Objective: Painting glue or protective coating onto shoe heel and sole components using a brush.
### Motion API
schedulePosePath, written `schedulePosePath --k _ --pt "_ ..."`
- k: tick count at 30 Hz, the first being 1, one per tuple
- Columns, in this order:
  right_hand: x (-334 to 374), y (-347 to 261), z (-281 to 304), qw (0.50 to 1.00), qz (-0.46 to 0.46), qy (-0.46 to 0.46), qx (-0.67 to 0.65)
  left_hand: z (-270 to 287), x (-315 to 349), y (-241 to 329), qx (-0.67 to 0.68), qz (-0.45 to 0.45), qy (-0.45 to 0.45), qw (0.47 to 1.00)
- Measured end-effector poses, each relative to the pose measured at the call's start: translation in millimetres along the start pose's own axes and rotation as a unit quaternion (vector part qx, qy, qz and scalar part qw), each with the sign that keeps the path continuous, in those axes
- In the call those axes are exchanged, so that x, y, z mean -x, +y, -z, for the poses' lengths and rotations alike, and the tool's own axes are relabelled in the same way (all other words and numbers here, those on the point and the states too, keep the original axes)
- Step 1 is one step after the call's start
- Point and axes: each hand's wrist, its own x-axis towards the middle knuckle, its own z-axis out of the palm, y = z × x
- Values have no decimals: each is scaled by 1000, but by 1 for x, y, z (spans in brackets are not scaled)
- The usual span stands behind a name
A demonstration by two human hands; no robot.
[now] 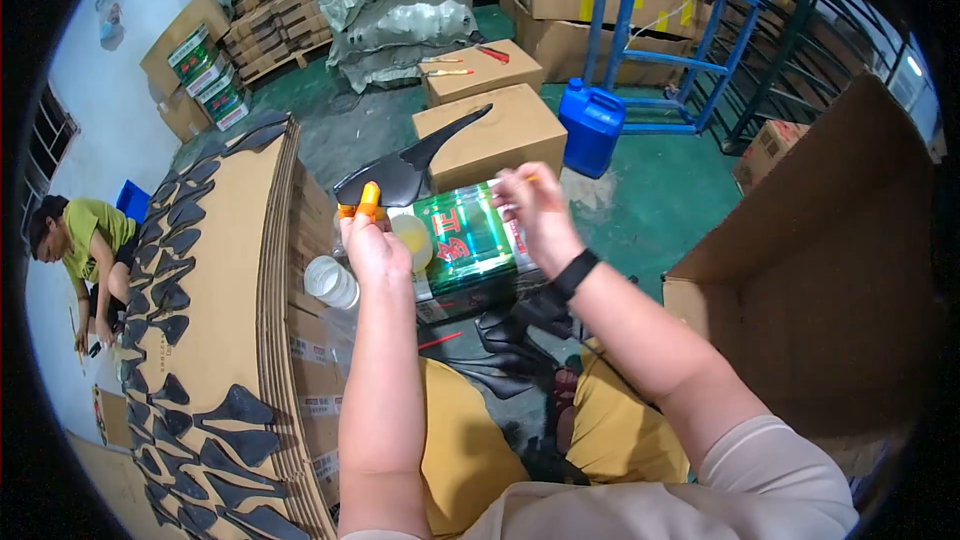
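My left hand (376,248), with orange covers on its fingertips, grips a flat black blade-shaped part (405,172) by its wide end. The part's narrow tip points up and to the right. Just right of it, my right hand (543,212) is curled, partly blurred, an orange cover on one finger; what its fingers hold, if anything, cannot be made out. Between the hands stands a green and silver tin (470,240). A translucent cup with yellowish contents (412,238) is by the tin's left side. A white plastic cup (331,282) stands left of my left wrist.
Many similar black parts (237,440) lie on a cardboard stack (225,290) at left; more (505,355) lie below the tin. Beyond are brown boxes (500,130), a blue jerrycan (593,128) and a blue frame (660,60). A large open carton (800,270) stands right. Another person (95,250) works far left.
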Motion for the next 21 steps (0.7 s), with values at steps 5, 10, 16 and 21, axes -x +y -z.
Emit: schedulePosePath --k 5,10,16,21 --pt "8 6 -34 995 -94 20 -7 -26 20 -29 -31 9 -30 999" --pt "-2 -5 -15 993 -38 -36 -106 -53 44 -53 -18 82 -97 992" --pt "-27 8 -22 969 -62 91 -222 -34 37 -34 -102 61 -276 954" --pt "-34 -10 10 984 -23 85 -154 -23 31 -26 -162 64 -408 896"
